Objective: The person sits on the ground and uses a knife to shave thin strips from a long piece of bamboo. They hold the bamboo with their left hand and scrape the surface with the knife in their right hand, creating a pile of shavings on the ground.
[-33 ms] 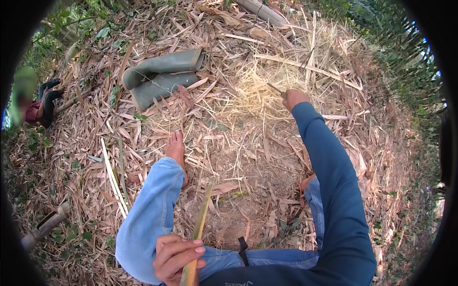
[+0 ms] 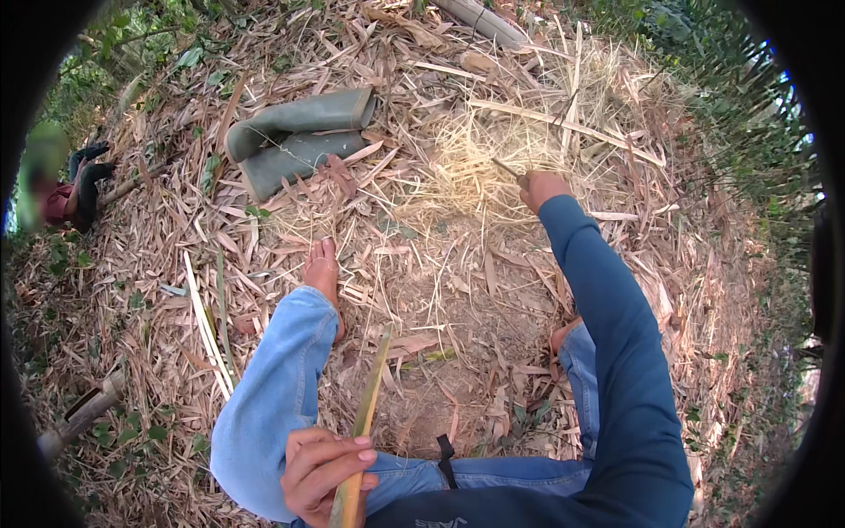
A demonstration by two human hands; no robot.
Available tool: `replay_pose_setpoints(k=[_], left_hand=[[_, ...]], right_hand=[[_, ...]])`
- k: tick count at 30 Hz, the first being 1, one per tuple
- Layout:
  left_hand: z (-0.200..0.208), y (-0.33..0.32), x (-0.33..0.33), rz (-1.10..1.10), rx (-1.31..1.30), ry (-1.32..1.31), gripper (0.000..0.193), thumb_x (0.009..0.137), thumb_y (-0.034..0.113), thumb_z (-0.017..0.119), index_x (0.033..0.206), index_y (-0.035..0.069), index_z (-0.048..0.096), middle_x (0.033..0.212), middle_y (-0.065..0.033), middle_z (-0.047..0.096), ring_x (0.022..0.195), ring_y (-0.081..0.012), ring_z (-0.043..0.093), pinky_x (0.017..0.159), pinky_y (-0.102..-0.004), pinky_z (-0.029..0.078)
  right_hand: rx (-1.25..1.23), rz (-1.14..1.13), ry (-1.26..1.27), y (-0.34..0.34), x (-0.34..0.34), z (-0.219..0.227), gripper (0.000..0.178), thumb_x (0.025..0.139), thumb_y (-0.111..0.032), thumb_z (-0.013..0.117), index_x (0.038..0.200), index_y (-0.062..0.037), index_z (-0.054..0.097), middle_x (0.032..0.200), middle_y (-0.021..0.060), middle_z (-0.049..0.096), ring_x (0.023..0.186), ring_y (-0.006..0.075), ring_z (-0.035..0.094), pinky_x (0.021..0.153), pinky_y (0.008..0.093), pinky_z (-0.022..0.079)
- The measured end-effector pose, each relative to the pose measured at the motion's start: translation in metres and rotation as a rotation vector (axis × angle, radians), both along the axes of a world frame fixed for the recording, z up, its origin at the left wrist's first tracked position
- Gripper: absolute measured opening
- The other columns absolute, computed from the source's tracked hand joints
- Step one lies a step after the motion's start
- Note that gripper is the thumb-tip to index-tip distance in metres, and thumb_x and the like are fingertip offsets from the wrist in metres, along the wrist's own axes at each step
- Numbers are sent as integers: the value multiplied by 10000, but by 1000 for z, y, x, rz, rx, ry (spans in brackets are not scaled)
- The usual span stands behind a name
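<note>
I've got left fingers (image 2: 330,475) pinching the near bamboo strip (image 2: 373,387), probably for steadiness, right fingers (image 2: 527,183) round a far knife (image 2: 504,166).

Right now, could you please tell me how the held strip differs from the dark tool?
The strip is green and yellowish, while the tool looks dark. The strip shows a long length; the tool only a short, thin one. The strip points nearly straight ahead, the tool more leftward. Both are held: the strip in the left hand, the tool in the right hand.
</note>
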State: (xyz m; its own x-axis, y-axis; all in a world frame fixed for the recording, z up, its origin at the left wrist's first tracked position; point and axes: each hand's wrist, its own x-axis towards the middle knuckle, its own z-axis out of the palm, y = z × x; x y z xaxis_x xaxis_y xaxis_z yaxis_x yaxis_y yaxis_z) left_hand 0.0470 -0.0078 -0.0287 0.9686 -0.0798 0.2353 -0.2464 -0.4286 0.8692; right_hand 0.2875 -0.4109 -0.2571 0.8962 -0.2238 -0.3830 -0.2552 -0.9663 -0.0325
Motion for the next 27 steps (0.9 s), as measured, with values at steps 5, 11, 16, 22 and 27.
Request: replay_pose_setpoints(k=[5, 11, 16, 22, 27], left_hand=[[6, 13, 0, -36, -98, -18, 186, 770, 151, 737, 896, 26, 682, 868, -105, 678, 781, -244, 567, 713, -324, 446], [10, 28, -13, 10, -194, -57, 155, 795, 96, 710, 914, 1, 676, 885, -101, 669, 795, -220, 566, 728, -317, 446], [12, 29, -21, 69, -456, 56, 116, 834, 42, 672, 933, -19, 669, 921, -95, 654, 832, -151, 558, 728, -267, 439], [8, 35, -22, 59, -525, 38, 150, 858, 50, 663, 982, -34, 669, 904, -63, 619, 821, -106, 538, 713, -231, 427], [5, 36, -23, 63, -559, 36, 158, 872, 66, 656, 990, -38, 663, 900, -44, 610, 781, -90, 530, 663, -219, 428]], right_hand=[[133, 77, -30, 22, -119, 38, 337, 874, -348, 543, 1032, -66, 638, 922, 207, 657, 874, 382, 625, 794, 445, 492], [154, 83, 68, 69, -198, 65, 349, 865, -335, 541, 1065, -55, 596, 914, 212, 660, 862, 392, 628, 781, 472, 501], [193, 110, 124, 90, -250, 81, 347, 871, -344, 532, 1061, -61, 597, 904, 218, 658, 854, 399, 627, 770, 478, 500], [293, 208, 159, 121, -312, 105, 315, 868, -335, 543, 993, -54, 609, 896, 218, 656, 848, 404, 621, 787, 480, 485], [306, 50, 19, 117, -324, 128, 351, 847, -334, 584, 1024, -33, 621, 898, 243, 653, 873, 413, 620, 794, 477, 481]])
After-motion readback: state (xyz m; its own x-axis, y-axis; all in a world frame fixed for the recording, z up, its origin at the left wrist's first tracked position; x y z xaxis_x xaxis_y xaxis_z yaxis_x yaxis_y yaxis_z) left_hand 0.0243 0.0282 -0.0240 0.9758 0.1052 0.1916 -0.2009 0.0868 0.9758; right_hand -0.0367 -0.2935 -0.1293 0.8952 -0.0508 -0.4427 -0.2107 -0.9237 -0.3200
